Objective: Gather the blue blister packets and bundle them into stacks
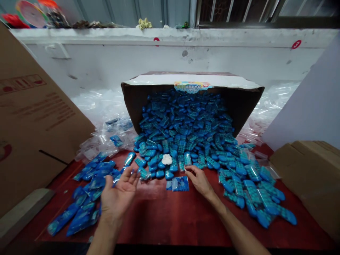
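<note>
My left hand is turned palm up with its fingers apart, holding nothing, beside a pile of blue plastic packets. My right hand has its thumb and forefinger pinched together at the front of the heap. Something small and pale shows at the fingertips, too small to name. Just left of that hand, flat blue printed sachets lie on the red table. Behind them a white lump rests on small blue-and-teal cases that spill from a cardboard box on its side.
More blue-and-teal cases spread over the right side. Clear plastic pieces are heaped behind at both sides. A tall carton stands at the left, a smaller brown box at the right. A white ledge runs along the back.
</note>
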A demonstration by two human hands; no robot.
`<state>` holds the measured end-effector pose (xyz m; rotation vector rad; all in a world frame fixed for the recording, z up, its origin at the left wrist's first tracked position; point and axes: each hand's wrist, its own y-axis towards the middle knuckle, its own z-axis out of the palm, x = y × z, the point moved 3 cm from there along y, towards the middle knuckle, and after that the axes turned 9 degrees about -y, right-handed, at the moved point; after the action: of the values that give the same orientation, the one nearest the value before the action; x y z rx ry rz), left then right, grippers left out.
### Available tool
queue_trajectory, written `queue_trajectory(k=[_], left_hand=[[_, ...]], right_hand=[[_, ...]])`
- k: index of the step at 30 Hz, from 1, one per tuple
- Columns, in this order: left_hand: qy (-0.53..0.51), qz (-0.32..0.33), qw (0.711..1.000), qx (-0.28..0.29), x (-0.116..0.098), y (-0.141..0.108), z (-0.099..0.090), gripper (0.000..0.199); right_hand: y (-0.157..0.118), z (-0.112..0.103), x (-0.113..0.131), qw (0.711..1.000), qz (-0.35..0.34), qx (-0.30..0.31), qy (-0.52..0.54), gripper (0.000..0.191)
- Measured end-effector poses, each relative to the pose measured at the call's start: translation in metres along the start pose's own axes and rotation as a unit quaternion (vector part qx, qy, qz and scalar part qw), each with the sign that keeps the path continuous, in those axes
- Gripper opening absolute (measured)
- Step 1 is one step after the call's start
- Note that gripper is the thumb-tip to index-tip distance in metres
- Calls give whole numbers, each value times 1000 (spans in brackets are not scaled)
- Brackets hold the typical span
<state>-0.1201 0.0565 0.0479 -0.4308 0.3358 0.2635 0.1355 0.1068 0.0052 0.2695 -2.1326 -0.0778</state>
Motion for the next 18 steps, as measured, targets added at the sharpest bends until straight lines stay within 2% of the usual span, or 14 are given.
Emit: queue_trajectory(k=[2,4,6,8,11,15,18], left_hand=[[69,-87,994,2,23,-3,-4,29],[134,-162,978,5,57,-10,-10,16],[184,-194,964,-13,88,-15,-17,14],[221,-195,955,-22,108,-17,-23,17],[262,-191,946,-20,120,-15,-30,21],[283,-205,937,16,123,-10,-30,24],[286,-221,931,39,129,-7,-21,26]], right_hand=[[9,9,6,997,-15,-12,-69,20],[17,23,13,993,-4,-16,-115,23],[25,38,20,986,28,-18,-163,33],[31,49,24,978,66,-14,-200,36],[36,51,21,976,102,-8,-194,30],[37,28,2,983,110,13,-145,32],[31,12,-7,990,97,64,-80,29]])
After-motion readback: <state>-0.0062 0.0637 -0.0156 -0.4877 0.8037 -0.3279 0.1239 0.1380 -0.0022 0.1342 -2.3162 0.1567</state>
